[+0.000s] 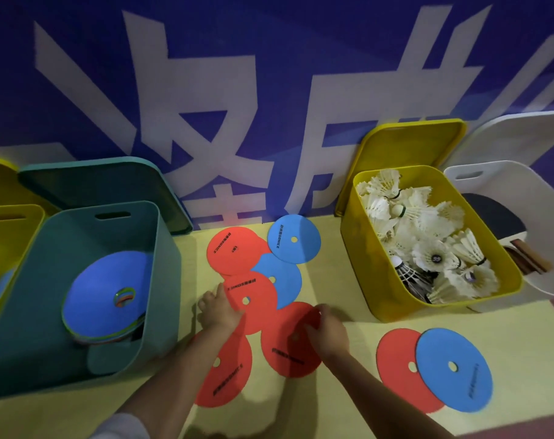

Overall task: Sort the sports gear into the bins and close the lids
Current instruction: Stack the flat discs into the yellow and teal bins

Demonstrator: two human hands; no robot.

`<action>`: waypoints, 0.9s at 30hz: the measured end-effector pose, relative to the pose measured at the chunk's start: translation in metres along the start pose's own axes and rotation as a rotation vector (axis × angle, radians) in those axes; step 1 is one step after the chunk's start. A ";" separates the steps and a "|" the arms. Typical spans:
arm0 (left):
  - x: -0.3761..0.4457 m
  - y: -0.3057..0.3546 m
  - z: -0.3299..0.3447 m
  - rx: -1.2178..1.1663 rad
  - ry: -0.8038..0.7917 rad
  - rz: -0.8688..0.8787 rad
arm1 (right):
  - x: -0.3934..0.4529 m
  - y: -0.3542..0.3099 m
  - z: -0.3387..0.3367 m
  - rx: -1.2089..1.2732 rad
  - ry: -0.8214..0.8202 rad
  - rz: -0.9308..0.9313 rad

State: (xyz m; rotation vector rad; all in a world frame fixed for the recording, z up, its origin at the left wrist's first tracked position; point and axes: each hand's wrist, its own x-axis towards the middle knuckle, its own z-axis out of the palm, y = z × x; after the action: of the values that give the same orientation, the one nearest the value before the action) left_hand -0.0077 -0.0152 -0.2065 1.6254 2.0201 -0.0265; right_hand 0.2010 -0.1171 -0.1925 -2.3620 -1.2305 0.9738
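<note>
Both forearms reached in from the bottom edge as a person gathered flat marker discs off a pale yellow floor (348,407) beneath a blue banner (269,74) lettered in white.

Largest on the scene, the teal bin (79,248) stood at left with its lid (104,182) propped open against the banner, evidently so discs could go straight in; a stack of discs (104,299), blue on top, already leaned inside it. To the right, the yellow bin (377,280) brimmed with feather shuttlecocks (427,236), its lid (408,147) likewise tilted back. Beyond that a white bin (522,191) held what looked like paddles, and another yellow bin (3,229) showed at the far left edge.

Loose discs lay overlapping between the bins, close enough to the teal one for a short carry: a red disc (234,248) and a blue disc (294,239) by the banner, another blue disc (285,280) partly covered, and a red-and-blue pair (453,369) apart at lower right.

The left hand (218,308) rested on the edge of a middle red disc (250,299), fingers curled at its rim, probably to lift it. The right hand (326,334) pressed on a second red disc (285,350), fingers bent over it; whether it had truly pinched the disc could not be told. A further red disc (225,375) lay under the left forearm. Most of the disc sorting, and every lid, appeared yet to be done.
</note>
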 end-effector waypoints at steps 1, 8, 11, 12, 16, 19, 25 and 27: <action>-0.002 -0.002 0.001 0.024 -0.021 0.021 | -0.008 0.000 -0.001 0.028 0.019 -0.011; -0.015 -0.006 0.000 -0.076 0.062 0.051 | -0.044 -0.001 -0.003 0.146 0.119 -0.070; -0.015 -0.011 0.002 -0.298 0.056 0.096 | -0.051 0.002 -0.002 0.169 0.169 -0.103; -0.018 -0.012 0.002 -0.371 0.038 0.112 | -0.053 0.002 -0.002 0.175 0.185 -0.107; -0.032 -0.011 -0.012 -0.661 -0.093 0.109 | -0.061 -0.003 -0.008 0.273 0.260 -0.106; -0.039 -0.006 -0.041 -0.760 -0.104 0.219 | -0.058 -0.022 -0.021 0.466 0.316 -0.158; -0.057 -0.005 -0.138 -0.869 0.099 0.406 | -0.053 -0.096 -0.032 0.847 0.390 -0.137; -0.054 -0.018 -0.169 -0.942 0.190 0.429 | -0.057 -0.127 -0.023 0.892 0.398 -0.150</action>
State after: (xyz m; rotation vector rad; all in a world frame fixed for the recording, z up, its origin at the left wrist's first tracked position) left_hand -0.0844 -0.0107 -0.0451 1.3775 1.3757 1.0898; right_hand 0.1178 -0.0885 -0.0824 -1.6119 -0.6102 0.7311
